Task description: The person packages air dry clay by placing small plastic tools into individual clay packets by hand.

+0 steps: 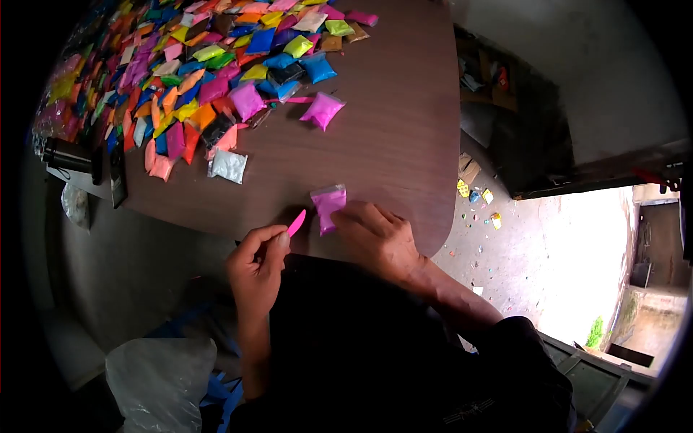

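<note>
My left hand (257,265) pinches a small pink plastic knife (297,223) between thumb and fingers, its blade pointing up and to the right. Just right of it, at the near edge of the table, my right hand (377,237) is closed on the right side of a small clear packet of purple modelling clay (329,205). The right fingertips are partly hidden and slightly blurred. A gap separates the blade from this packet. Farther off lie another purple-pink packet (323,110) and a silvery-white packet (229,167).
A large heap of colourful packets (216,72) covers the far left of the brown table (404,108). At the left edge lie a black cylinder (71,157) and a phone-like dark object (118,177). A plastic bag (160,382) hangs low left. Scraps litter the floor at right.
</note>
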{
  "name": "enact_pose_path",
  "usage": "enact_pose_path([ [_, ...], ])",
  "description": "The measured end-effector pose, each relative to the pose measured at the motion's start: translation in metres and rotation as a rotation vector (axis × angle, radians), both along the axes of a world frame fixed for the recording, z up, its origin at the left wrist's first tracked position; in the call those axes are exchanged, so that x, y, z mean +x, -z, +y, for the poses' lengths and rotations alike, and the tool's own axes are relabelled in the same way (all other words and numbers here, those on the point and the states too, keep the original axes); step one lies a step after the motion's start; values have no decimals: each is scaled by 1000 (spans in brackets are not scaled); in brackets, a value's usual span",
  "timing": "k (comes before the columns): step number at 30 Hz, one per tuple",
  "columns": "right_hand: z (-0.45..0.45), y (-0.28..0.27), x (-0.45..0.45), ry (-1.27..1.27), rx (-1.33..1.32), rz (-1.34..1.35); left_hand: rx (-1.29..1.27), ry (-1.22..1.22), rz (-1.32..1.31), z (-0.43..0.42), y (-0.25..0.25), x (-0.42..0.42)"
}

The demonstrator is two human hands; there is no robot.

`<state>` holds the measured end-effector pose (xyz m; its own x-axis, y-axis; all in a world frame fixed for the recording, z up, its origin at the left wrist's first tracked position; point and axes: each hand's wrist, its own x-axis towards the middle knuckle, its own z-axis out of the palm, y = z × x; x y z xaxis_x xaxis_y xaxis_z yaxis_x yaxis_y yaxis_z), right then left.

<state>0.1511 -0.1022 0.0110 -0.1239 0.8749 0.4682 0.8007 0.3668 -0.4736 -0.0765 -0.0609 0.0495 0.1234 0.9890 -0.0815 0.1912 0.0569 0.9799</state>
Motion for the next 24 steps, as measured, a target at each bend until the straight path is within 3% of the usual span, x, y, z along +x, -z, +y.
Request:
enact_pose_path([
  [5,-22,-1,-13,-65,-7,6,173,147,176,3,5,19],
  [7,-29,5,-20,-62,-11,21,406,255,330,6,14,23],
  [13,-33,13,-21,-70,-21,121,367,304,596,28,17,19],
  [17,-34,9,-21,-29,42,157,385,234,594,35,16,16],
  [19,-29,7,-15,71,30,381,387,116,411,29,13,14],
  [22,-14,-20,32,229,113,450,269,78,372,15,15,9],
  [24,-13,-27,66,371,83,675,194,69,315,1,25,16],
])
